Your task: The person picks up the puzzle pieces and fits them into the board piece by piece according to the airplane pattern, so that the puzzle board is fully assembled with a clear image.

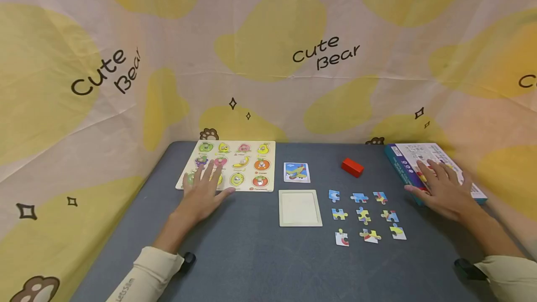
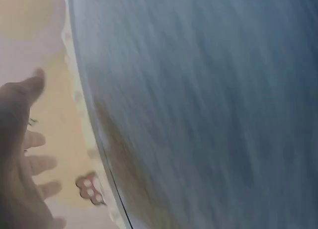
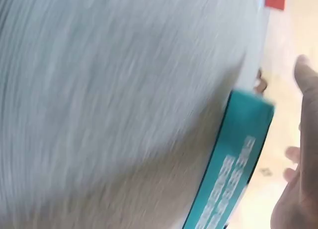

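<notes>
In the head view my left hand [image 1: 202, 200], fingers straight and spread, overlaps the near left part of a fruit picture board [image 1: 251, 171]. My right hand [image 1: 445, 194] is spread likewise above a teal-edged box [image 1: 396, 164] at the right; both hands hold nothing. Between them lie a small airplane picture card [image 1: 296, 172], a cream square puzzle frame [image 1: 299, 208] and several loose jigsaw pieces [image 1: 363, 215] in rows. The left wrist view catches the left fingers [image 2: 42, 164] at its edge. The box's teal side [image 3: 233, 159] appears beside my right hand in the right wrist view.
A red block [image 1: 352, 167] sits behind the jigsaw pieces. The dark grey table [image 1: 251, 255] meets a patterned cloth [image 1: 268, 83] hanging along its back and sides. Dark wrist devices [image 1: 469, 269] show at both cuffs.
</notes>
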Demonstrator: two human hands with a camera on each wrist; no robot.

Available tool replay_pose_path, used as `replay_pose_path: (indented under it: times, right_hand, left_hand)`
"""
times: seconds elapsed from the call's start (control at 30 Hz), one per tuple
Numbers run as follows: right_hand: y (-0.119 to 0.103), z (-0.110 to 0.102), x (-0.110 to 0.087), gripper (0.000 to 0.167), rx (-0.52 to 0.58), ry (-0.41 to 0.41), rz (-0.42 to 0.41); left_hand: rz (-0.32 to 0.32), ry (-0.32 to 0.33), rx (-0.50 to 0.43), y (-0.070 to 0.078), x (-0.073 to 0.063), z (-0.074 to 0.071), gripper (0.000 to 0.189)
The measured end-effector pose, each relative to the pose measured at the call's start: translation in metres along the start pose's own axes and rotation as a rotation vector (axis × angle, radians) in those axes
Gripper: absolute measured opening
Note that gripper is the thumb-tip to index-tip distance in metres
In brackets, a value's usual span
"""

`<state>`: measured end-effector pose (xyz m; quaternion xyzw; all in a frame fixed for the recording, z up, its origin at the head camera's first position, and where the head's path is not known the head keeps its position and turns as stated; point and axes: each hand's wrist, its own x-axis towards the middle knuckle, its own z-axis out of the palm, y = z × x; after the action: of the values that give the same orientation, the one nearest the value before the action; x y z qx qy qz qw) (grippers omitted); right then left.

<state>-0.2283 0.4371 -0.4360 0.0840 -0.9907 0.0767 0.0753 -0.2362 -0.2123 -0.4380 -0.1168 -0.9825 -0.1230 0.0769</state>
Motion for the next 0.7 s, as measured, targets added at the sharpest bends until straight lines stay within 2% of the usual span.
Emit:
replay_pose_path:
  times: [0.1, 0.17, 0.23, 0.37, 0.43, 0.53, 0.7]
  right_hand:
    - [-0.018, 0.001, 0.004, 0.095, 0.015, 0.013, -0.019]
    - [-0.032, 0.001, 0.007, 0.093, 0.013, 0.014, -0.041]
    - [-0.047, 0.002, 0.009, 0.09, 0.01, 0.005, -0.07]
    - [-0.081, 0.001, 0.015, 0.079, 0.067, -0.036, -0.128]
    - [-0.097, 0.001, 0.017, 0.074, 0.111, -0.057, -0.149]
    - [-0.119, 0.005, 0.022, 0.069, 0.162, -0.084, -0.172]
    - [-0.146, 0.014, 0.029, 0.059, 0.206, -0.123, -0.208]
  left_hand:
    - [0.072, 0.044, -0.063, 0.016, 0.001, 0.002, 0.074]
    - [0.116, 0.04, -0.121, 0.029, 0.0, 0.004, 0.065]
    - [0.144, -0.01, -0.187, 0.043, -0.001, 0.005, 0.06]
    - [0.171, -0.194, -0.325, 0.071, -0.007, 0.008, 0.063]
    - [0.189, -0.264, -0.371, 0.084, -0.009, 0.009, 0.066]
    - [0.22, -0.302, -0.402, 0.1, -0.01, 0.012, 0.066]
    - [0.228, -0.322, -0.344, 0.122, -0.008, 0.016, 0.071]
